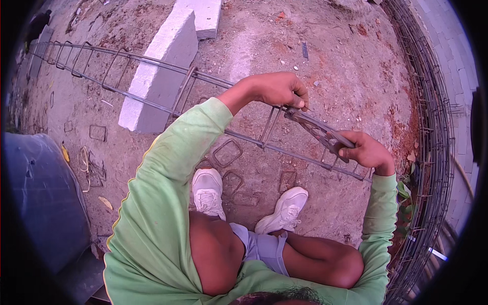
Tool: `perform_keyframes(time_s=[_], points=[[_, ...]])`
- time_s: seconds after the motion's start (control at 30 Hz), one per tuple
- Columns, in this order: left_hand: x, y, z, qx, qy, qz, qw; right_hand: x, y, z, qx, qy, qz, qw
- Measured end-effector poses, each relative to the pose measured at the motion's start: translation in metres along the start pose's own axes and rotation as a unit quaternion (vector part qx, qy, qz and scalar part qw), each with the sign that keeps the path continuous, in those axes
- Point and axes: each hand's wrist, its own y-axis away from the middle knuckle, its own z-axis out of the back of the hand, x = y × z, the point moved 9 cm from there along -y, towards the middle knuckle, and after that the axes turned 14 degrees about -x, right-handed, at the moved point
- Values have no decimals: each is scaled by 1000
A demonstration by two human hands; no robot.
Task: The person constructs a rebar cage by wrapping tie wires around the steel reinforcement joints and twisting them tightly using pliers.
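A long steel rebar cage (pixel 244 136) with square stirrups runs slantwise before me, from the far left to under my right hand. My right hand (pixel 366 150) grips the handles of a pair of metal pincers (pixel 316 131). The jaws of the tool lie against the upper bar by a stirrup. Over that bar bends my left hand (pixel 280 89), thumb and fingers drawn together right beside the jaws. Whatever is between those fingertips is too small to make out.
A pale block (pixel 164 72) stands under the cage, with another pale block (pixel 206 19) behind. Loose square stirrups (pixel 227 152) lie around my shoes (pixel 207 190). Bundled rebar (pixel 431 126) lines the right side. A dark blue sheet-like surface (pixel 42 194) is at left.
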Motion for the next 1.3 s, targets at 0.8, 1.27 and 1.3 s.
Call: perform_keyframes(time_s=[0.8, 1.27, 1.3], points=[[-70, 44, -19, -69, -34, -40, 996, -52, 59, -71, 130, -460, 97, 873], [-72, 54, -106, 91, -244, -131, 957, -69, 83, -56, 68, -707, 162, 686], [-74, 56, -110, 117, -184, -129, 967, -67, 88, -43, 63, -733, 200, 647]])
